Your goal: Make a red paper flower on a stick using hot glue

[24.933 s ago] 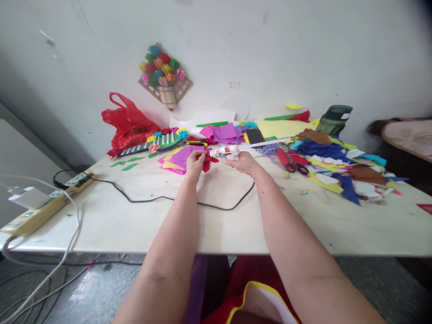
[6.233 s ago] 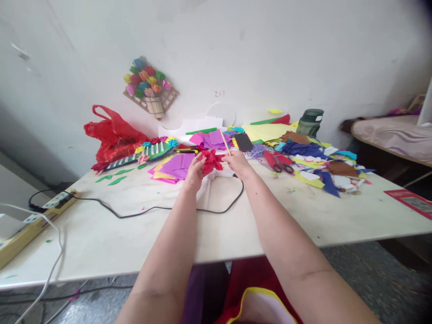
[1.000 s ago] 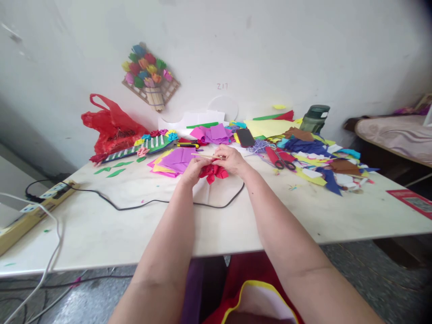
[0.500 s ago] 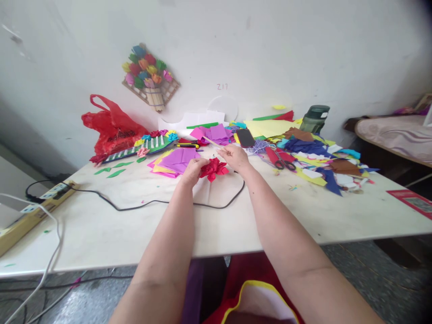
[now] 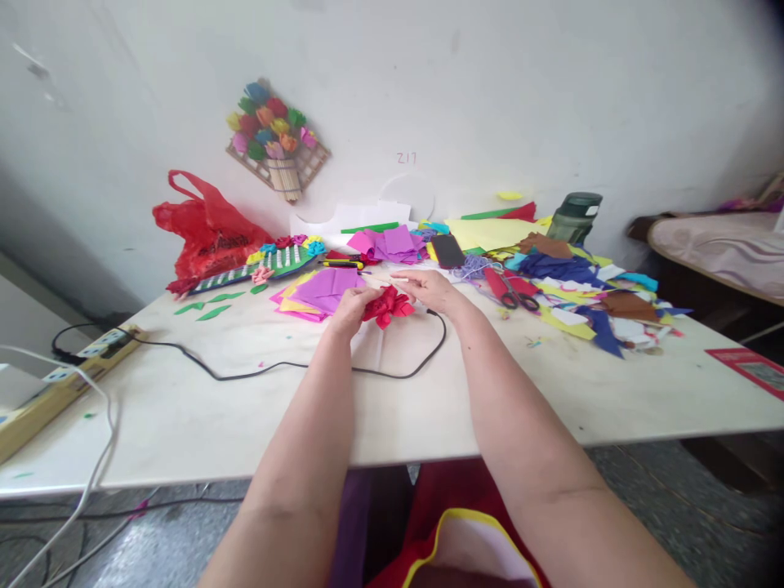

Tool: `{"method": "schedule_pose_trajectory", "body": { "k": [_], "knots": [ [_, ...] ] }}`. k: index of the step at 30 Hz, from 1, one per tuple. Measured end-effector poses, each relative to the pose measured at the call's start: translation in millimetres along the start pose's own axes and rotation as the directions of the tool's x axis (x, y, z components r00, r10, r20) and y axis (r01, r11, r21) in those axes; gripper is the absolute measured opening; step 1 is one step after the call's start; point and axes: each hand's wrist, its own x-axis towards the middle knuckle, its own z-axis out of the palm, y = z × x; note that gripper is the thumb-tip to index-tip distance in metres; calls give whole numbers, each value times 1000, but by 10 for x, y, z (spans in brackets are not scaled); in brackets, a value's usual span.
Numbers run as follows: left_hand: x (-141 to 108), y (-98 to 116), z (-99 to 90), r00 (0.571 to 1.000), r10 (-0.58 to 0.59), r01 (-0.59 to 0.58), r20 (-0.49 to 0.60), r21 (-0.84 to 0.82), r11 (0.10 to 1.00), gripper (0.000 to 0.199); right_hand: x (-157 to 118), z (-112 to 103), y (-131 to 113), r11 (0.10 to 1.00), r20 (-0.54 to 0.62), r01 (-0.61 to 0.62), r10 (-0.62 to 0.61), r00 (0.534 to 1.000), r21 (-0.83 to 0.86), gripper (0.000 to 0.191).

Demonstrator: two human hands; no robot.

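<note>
A red paper flower [image 5: 387, 308] with crinkled petals is pinched at its left side by my left hand [image 5: 351, 311], just above the table. My right hand [image 5: 427, 288] is close behind the flower, thumb and fingers pressed together around a thin pale stick [image 5: 380, 280]. The stick is small and foreshortened here, pointing left over the back of the flower. What lies under the flower is partly hidden; a pale translucent strip [image 5: 380, 347] shows below it. Left of my left hand lie stacked purple, yellow and pink paper squares [image 5: 327, 290].
A black cable [image 5: 263, 371] curves across the table under my forearms. Scissors [image 5: 520, 296], a phone [image 5: 447, 251], coloured scraps [image 5: 569, 282] and a bottle [image 5: 574, 219] lie to the right. At left are a red bag [image 5: 211, 229], green paper leaves [image 5: 212, 314] and a power strip [image 5: 104, 359].
My right hand has tilted and its fingers have straightened somewhat. The stick, which stuck up leftward from it, now appears shorter and lower. My left hand keeps the flower in place.
</note>
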Motion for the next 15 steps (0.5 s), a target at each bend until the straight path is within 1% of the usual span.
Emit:
{"method": "schedule_pose_trajectory", "body": {
  "k": [3, 9, 13, 15],
  "knots": [
    [-15, 19, 11, 1000, 5, -5, 9, -9, 1000, 21, -12, -21, -3, 1000, 24, -3, 3, 1000, 8, 41],
    [-3, 17, 2, 1000, 17, -17, 9, -13, 1000, 19, -16, -50, 26, 997, -58, 74, -74, 996, -13, 29],
    [2, 8, -14, 999, 28, -28, 18, -4, 1000, 19, -12, -71, 40, 992, -46, 56, -61, 997, -112, 23],
    [1, 8, -18, 999, 32, -32, 23, -1, 999, 20, -10, -84, 33, 983, -31, 78, -84, 996, -164, 23]
  ]
}}
